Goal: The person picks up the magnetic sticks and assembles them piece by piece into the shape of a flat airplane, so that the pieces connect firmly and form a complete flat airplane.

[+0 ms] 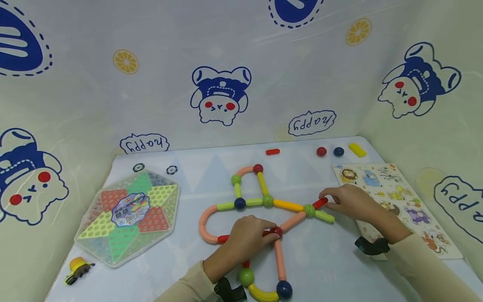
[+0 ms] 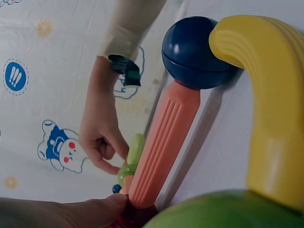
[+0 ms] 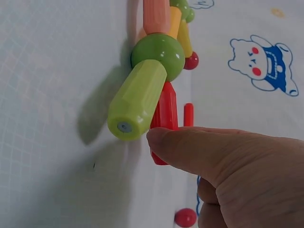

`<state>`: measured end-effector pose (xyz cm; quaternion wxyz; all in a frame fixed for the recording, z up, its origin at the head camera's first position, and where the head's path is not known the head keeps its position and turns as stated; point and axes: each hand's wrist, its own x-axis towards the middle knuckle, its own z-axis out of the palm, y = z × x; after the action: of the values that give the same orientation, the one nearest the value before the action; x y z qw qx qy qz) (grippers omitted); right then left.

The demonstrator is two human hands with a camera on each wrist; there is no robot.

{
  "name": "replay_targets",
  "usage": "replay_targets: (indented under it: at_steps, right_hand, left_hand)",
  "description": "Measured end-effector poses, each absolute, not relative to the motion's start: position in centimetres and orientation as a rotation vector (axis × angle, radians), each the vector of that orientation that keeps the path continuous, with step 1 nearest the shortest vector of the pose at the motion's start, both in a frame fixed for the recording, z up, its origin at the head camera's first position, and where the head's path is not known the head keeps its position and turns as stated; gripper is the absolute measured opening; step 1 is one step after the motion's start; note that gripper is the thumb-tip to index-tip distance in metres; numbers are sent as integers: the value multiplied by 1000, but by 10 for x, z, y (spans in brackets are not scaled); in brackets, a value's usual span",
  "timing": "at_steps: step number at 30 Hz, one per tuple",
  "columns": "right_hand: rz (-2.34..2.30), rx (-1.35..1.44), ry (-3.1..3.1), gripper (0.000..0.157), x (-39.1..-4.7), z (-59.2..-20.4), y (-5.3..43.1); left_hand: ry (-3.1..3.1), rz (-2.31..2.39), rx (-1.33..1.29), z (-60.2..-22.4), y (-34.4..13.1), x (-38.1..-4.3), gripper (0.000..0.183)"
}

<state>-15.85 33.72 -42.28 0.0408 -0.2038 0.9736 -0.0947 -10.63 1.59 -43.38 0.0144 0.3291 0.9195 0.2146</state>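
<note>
A linked figure of coloured rods and balls lies on the white table. My right hand (image 1: 349, 202) pinches a short red rod (image 3: 166, 107) between thumb and fingers; its far end meets a green ball (image 3: 157, 56). From that same ball stick out a light green rod (image 1: 324, 216), a pink rod (image 1: 293, 221) and an orange-yellow rod (image 1: 288, 205). At the figure's middle, my left hand (image 1: 247, 239) grips the red ball (image 1: 278, 231) with its fingertips. Another pink rod (image 2: 166, 142) runs from there to a dark blue ball (image 2: 194, 52), joined to a curved yellow piece (image 2: 266, 95).
To the left lie a hexagonal board (image 1: 143, 247) with coloured triangles and a small yellow-and-black toy (image 1: 78, 269). An animal picture board (image 1: 401, 209) sits under my right forearm. Along the back are a red rod (image 1: 273, 152), a red ball (image 1: 321, 152), a blue ball (image 1: 338, 152) and a yellow piece (image 1: 357, 150).
</note>
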Motion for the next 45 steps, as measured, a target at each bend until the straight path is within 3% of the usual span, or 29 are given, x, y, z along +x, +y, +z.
replay_targets:
  at_steps: [8,15,21,29,38,45]
  right_hand:
    - [-361,-551,2927,31,-173,-411,343]
    - [-433,-417,2974,33,-227,-397,359]
    - [-561,-168,3070,44,-272,-404,364]
    - [-575,62,3052,52,-303,-421,365]
    - [-566,93,2993,52,-290,-421,365]
    - [-583,-16,2923,53,-241,-416,367]
  left_hand:
    - [2881,665,1014,-432,13,-107,30]
    - [2876,671,1014,-433,12,-107,28]
    - [2870,687,992,-433,13,-107,30]
    - [2852,688,983,-435,15,-106,30]
    - [2840,697,1000,-435,18,-105,29]
    - [2850,708,1010,-434,16,-105,28]
